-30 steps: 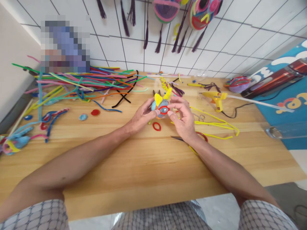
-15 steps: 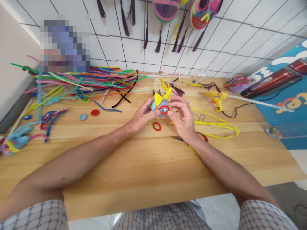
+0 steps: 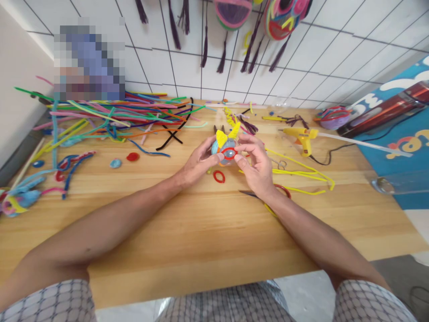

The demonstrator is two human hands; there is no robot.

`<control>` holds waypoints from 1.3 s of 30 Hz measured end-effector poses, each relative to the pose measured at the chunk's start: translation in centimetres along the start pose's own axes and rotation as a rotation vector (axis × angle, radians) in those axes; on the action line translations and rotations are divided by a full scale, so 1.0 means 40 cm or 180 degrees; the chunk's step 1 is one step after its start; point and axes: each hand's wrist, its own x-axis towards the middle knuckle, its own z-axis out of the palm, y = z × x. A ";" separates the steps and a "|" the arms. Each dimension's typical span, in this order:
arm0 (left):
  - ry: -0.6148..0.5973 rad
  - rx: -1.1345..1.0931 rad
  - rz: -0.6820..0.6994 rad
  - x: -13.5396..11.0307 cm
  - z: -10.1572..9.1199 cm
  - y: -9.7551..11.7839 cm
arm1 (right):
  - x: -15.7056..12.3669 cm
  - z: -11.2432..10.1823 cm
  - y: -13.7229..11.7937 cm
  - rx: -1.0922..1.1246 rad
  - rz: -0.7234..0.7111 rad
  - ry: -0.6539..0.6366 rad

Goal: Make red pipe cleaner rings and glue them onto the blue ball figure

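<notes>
Between my two hands, above the table, is a clear ball (image 3: 229,145) partly wrapped in light blue pipe cleaner, with two yellow ear shapes (image 3: 220,138) on top. My left hand (image 3: 200,163) is closed around its left side, thumb on the front. My right hand (image 3: 255,164) has curled fingers at the right side, thumb and fingertips at a red pipe-cleaner ring (image 3: 229,154) lying against the ball's front. A second red ring (image 3: 219,176) lies on the table just below. Scissors (image 3: 252,194) with red handles lie partly under my right wrist.
Many coloured pipe cleaners (image 3: 144,114) are heaped at the back left. A yellow glue gun (image 3: 303,139) with its cord stands to the right, near bent yellow pipe cleaners (image 3: 301,172). A red flask (image 3: 385,109) lies at the back right. Tassels (image 3: 221,60) hang along the wall.
</notes>
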 end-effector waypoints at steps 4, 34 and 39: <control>-0.0007 -0.0016 -0.0010 -0.001 0.000 -0.001 | 0.000 0.000 0.000 0.0103 0.0068 -0.0005; 0.0028 0.0026 0.0005 -0.001 0.000 0.002 | -0.002 0.001 0.008 0.0149 0.0107 -0.0020; 0.0016 0.0048 0.0010 -0.002 -0.002 -0.001 | -0.003 0.002 0.010 0.0188 0.0097 -0.0011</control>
